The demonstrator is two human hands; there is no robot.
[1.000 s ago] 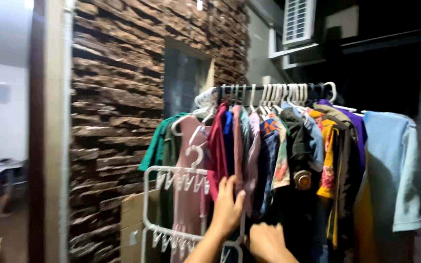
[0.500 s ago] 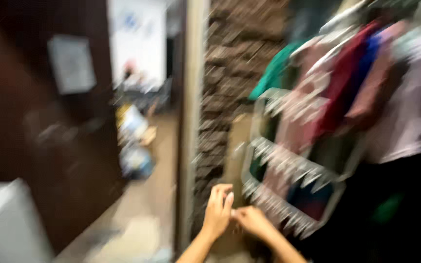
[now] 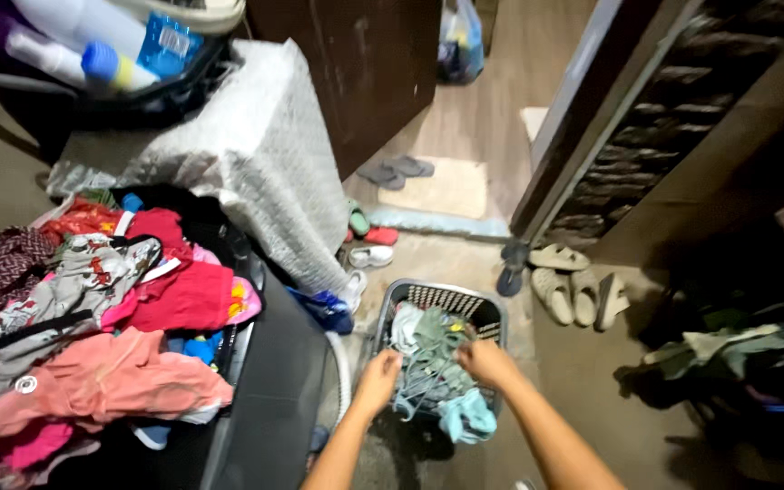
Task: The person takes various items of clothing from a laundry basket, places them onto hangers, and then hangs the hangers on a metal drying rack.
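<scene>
My left hand [image 3: 378,377] and right hand [image 3: 485,361] both grasp a tangle of hangers [image 3: 428,372] over the basket [image 3: 446,299] (grey-green, hooks knotted). I judge I'm lifting them out; freeing one comes next. The bundle's long axis runs down toward me. Left of the basket lie piled clothes [image 3: 93,336]; right of it, sandals [image 3: 573,286].

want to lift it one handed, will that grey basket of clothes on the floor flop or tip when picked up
The basket looks like rigid slotted plastic, so it probably keeps its shape. The clothes heaped in it look soft and light. A pale blue piece hangs over the near rim and might slide out.
</scene>
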